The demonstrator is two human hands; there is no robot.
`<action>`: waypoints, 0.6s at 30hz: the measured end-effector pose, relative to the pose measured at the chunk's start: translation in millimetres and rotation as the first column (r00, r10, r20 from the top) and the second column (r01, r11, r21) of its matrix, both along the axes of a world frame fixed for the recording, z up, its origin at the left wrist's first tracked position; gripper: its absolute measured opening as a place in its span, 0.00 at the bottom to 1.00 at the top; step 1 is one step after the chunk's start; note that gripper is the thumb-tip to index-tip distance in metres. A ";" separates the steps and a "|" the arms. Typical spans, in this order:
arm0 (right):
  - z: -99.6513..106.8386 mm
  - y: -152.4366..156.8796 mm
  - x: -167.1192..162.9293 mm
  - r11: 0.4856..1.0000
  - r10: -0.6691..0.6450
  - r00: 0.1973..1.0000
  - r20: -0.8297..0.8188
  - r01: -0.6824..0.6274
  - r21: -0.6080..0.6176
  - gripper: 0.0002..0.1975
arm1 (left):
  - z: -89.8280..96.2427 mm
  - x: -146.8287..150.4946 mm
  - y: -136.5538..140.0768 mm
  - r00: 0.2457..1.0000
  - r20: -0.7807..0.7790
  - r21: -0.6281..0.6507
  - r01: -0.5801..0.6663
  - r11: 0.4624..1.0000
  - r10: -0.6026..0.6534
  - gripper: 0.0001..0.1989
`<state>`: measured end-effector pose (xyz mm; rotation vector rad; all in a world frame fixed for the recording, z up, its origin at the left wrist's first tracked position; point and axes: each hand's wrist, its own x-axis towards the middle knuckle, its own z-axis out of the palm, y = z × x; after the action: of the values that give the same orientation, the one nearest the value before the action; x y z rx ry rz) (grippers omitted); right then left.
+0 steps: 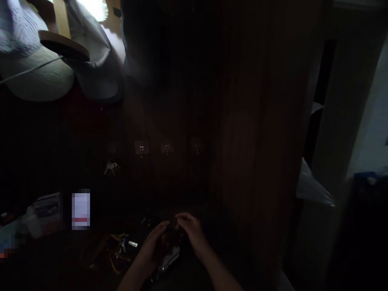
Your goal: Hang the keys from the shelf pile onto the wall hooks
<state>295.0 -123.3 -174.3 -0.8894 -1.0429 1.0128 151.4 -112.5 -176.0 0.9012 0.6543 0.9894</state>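
Note:
The picture is very dark. My left hand (152, 244) is low in the middle, its fingers curled and pointing up towards my right hand. My right hand (191, 229) faces it, fingers and thumb drawn together in a pinch. What lies in the fingers of either hand is too dark to name. Just below, beside my left palm, is a shiny metallic, elongated object (170, 258). Left of my left wrist lies a bunch of keys (121, 245) with yellow cord and a bright metal piece (132, 244). Small dark glinting items (146, 221) sit behind my left hand.
On the dark back panel are several small hooks (167, 148), and a key bunch (111, 167) hangs at the left. Caps (93, 76) hang at upper left near a bright lamp (97, 9). A box (47, 212) stands left; a plastic bag (313, 188) shows right.

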 end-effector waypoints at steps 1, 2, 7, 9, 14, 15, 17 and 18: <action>1.0 -0.8 0.1 0.999 0.030 0.999 -0.022 -0.031 -0.019 0.15 | 0.5 -3.1 -0.5 0.999 0.034 -0.028 -0.004 1.000 0.005 0.18; 2.3 -1.5 0.5 0.998 0.052 0.997 -0.055 -0.054 -0.029 0.15 | 1.4 -6.1 -1.6 0.998 0.065 -0.052 -0.008 0.999 0.012 0.18; 13.0 -5.8 11.4 0.999 0.028 0.973 -0.229 -0.023 0.024 0.13 | 6.3 -15.2 -8.6 1.000 -0.015 -0.035 0.019 0.999 -0.020 0.18; 15.4 -7.8 17.3 0.998 -0.017 0.966 -0.257 0.034 0.060 0.13 | 6.3 -15.7 -8.9 0.997 -0.061 -0.003 0.040 0.999 -0.040 0.20; 23.9 -5.2 26.9 0.975 -0.170 0.965 -0.201 0.195 0.110 0.12 | 8.5 -16.2 -7.1 0.995 -0.095 0.042 0.044 0.998 -0.040 0.22; 30.4 -2.3 28.9 0.965 -0.212 0.959 -0.187 0.236 0.119 0.12 | 9.6 -16.5 -6.8 0.996 -0.085 0.051 0.043 0.998 -0.039 0.22; 51.3 5.6 34.3 0.936 -0.288 0.941 -0.181 0.316 0.155 0.12 | 11.1 -17.4 -5.4 0.998 -0.065 0.064 0.017 0.998 -0.013 0.23; 65.0 10.5 37.9 0.916 -0.323 0.929 -0.180 0.355 0.186 0.12 | 11.2 -17.9 -4.1 0.998 -0.061 0.065 -0.013 0.998 0.017 0.23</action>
<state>332.9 -112.8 -109.3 -0.7725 -0.8202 0.6466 133.5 -116.6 -164.8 0.9876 0.6851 1.0043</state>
